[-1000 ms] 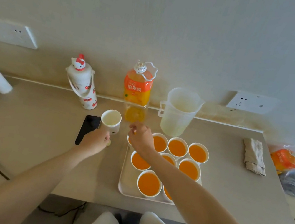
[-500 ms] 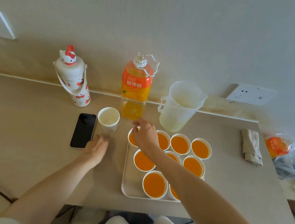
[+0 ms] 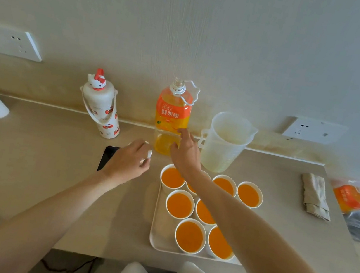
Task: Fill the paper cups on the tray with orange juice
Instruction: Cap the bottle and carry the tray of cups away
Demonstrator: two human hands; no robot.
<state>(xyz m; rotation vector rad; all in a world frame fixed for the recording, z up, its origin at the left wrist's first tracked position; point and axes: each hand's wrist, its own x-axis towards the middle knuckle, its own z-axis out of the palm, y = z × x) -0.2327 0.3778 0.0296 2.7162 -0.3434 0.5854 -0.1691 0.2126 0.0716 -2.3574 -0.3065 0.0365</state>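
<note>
So the tray (image 3: 157, 232) at lower centre is pretty much done: every one of the filled cups (image 3: 180, 205) I can see on it is orange near the brim (one is half hidden under your forearm, so can't swear to that one). What's left, as far as I can tell, is the empty cup (image 3: 149, 153) sitting off the tray, just left of centre on the bench (image 3: 37, 172).

Your left hand (image 3: 128, 162) is draped over that cup with the fingers curled round it, so only a sliver of white rim shows. Your right hand (image 3: 185, 155) is spread open against the lower part of the juice bottle (image 3: 172, 113), forefinger on the bottom edge of the label, thumb lower down, not wrapped round it yet.

Tips for the pour:
- Get a full wrap on the bottle before lifting. It looks big and about half full, so a fingertip grip will probably slip. The loop handle near the neck could help.
- The cap is already off, so tilt slowly or it'll glug.
- Hold the cup by its side, not over the mouth.
- The phone (image 3: 107, 156) lies just beside your left hand. I'd pour well clear of it, over towards the tray.
- Watch your right elbow over those full cups, and the pitcher (image 3: 224, 141) beside the bottle.
</note>
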